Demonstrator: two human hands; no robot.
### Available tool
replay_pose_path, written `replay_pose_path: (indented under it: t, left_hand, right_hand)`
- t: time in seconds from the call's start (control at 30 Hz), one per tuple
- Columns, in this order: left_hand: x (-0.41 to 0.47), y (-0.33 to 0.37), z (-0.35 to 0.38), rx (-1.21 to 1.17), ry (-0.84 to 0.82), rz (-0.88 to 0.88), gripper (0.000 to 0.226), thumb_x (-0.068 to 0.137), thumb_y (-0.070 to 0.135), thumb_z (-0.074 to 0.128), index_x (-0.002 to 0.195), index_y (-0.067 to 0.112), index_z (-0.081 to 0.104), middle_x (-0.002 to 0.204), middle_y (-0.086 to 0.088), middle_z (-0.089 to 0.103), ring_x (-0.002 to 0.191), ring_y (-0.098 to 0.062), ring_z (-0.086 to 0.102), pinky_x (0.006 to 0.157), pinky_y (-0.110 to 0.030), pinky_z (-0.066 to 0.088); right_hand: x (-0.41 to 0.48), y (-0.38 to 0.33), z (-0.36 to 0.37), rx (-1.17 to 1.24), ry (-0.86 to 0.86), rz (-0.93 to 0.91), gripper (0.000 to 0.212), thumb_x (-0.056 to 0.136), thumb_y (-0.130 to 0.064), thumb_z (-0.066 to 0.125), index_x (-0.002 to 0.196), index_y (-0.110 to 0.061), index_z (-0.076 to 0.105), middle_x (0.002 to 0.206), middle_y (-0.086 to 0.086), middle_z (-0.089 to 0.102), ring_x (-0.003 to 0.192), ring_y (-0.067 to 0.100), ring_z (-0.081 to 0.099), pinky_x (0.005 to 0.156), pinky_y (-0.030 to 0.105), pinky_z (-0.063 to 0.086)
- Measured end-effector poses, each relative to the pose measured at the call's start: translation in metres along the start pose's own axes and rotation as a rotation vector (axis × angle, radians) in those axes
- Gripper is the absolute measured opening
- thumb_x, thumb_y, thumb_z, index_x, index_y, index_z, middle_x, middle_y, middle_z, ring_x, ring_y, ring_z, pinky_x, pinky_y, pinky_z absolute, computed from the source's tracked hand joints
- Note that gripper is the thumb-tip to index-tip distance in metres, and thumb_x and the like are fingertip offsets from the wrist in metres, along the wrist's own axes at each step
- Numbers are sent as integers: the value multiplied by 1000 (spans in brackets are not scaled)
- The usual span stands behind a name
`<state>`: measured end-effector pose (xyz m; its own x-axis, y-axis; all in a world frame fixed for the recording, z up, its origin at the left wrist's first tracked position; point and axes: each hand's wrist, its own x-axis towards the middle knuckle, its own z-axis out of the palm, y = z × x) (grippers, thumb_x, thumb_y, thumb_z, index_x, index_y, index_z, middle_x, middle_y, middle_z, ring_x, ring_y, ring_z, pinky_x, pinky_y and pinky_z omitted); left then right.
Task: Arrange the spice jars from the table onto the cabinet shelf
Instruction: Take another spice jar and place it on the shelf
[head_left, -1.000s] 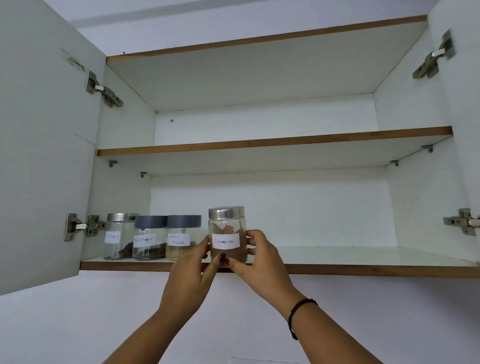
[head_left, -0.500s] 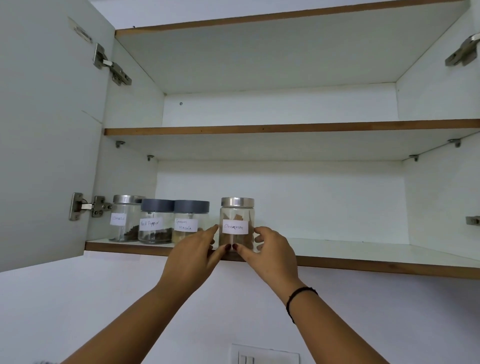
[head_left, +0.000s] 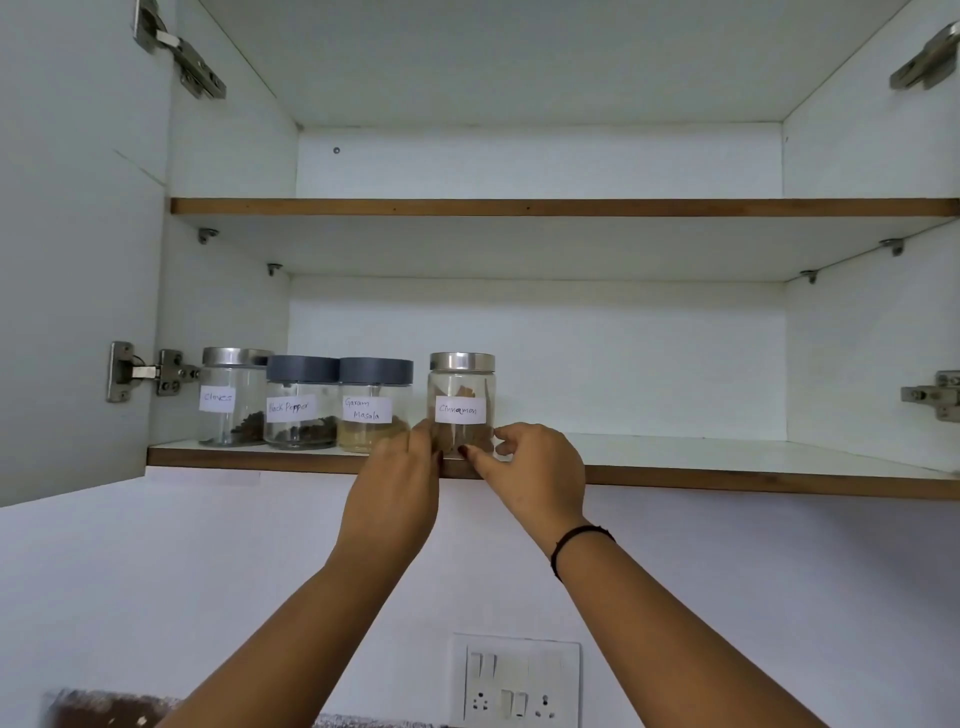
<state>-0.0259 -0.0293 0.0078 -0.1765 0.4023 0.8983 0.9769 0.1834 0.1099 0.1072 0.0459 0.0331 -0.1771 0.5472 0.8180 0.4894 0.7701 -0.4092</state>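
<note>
Big picture first: the wall cabinet (head_left: 519, 353) is wide open, and its left door (head_left: 67, 260) is swung out of the way so nothing blocks the reach. The upper shelf (head_left: 519, 207) shows nothing on it from down here. Everything's on the lower shelf (head_left: 727, 480), which I'd guess is because it's the one reachable at arm's length.

The row starts hard in the left corner: Cloves jar (head_left: 228, 410), Black Pepper jar (head_left: 298, 415), then Garam Masala jar (head_left: 371, 410), packed side by side with labels facing out so you can read them. That leaves the whole right stretch for whatever's left on the desk, which isn't in view.

The Cinnamon jar (head_left: 461, 400) stands upright near the front edge, just right of the Garam Masala with a small gap, label forward.

Both hands are low on it. The left hand (head_left: 400, 488) has fairly straight fingers laid against the jar's left side, more a steadying touch than a grip. The right hand (head_left: 535, 478) has its grip closed lightly on the base, thumb in front and fingers curled at the right side. Looks like squaring it up with the row, probably nudging it left to close the gap.
</note>
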Motion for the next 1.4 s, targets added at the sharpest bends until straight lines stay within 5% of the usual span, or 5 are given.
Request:
replay_pose_path:
  t: [0.33, 0.73, 1.03, 1.23, 1.4]
  left_hand:
    - [7, -1, -6, -7, -99, -34, 54, 103, 28, 46, 152, 10, 31, 130, -6, 57, 119, -19, 53, 94, -27, 47]
    - [8, -4, -15, -60, -141, -20, 43, 102, 34, 48, 140, 14, 46, 130, -3, 59, 118, -16, 55, 95, -23, 47]
    - [5, -7, -17, -104, -84, 23, 40, 98, 35, 51, 131, 12, 54, 120, -4, 64, 112, -17, 58, 89, -22, 47]
    - [-10, -17, -5, -332, -22, 69, 40, 90, 26, 68, 126, 8, 65, 117, -8, 71, 108, -24, 65, 89, -31, 51]
    - [-34, -32, -16, -709, 5, 26, 37, 92, 19, 67, 128, 26, 65, 127, 16, 62, 114, 12, 51, 98, -14, 40]
  right_hand:
    - [-8, -11, 11, 6, 77, 11, 37, 85, -53, 67, 104, -23, 78, 75, -8, 64, 101, 17, 58, 78, 31, 53]
    - [-5, -3, 15, -88, -10, -84, 34, 95, -44, 56, 116, -24, 72, 92, -5, 74, 99, 16, 47, 84, 32, 47]
    - [-28, -7, 8, -237, 32, -241, 26, 91, -30, 52, 91, -16, 74, 74, -5, 69, 82, 17, 46, 68, 34, 48]
    - [-37, -10, -5, -322, -84, -242, 39, 89, -33, 54, 121, -16, 65, 95, 1, 71, 102, 19, 52, 76, 36, 53]
    - [-55, -13, -18, -205, -125, -203, 45, 93, -34, 56, 137, -24, 55, 125, -6, 65, 121, 13, 48, 92, 28, 50]
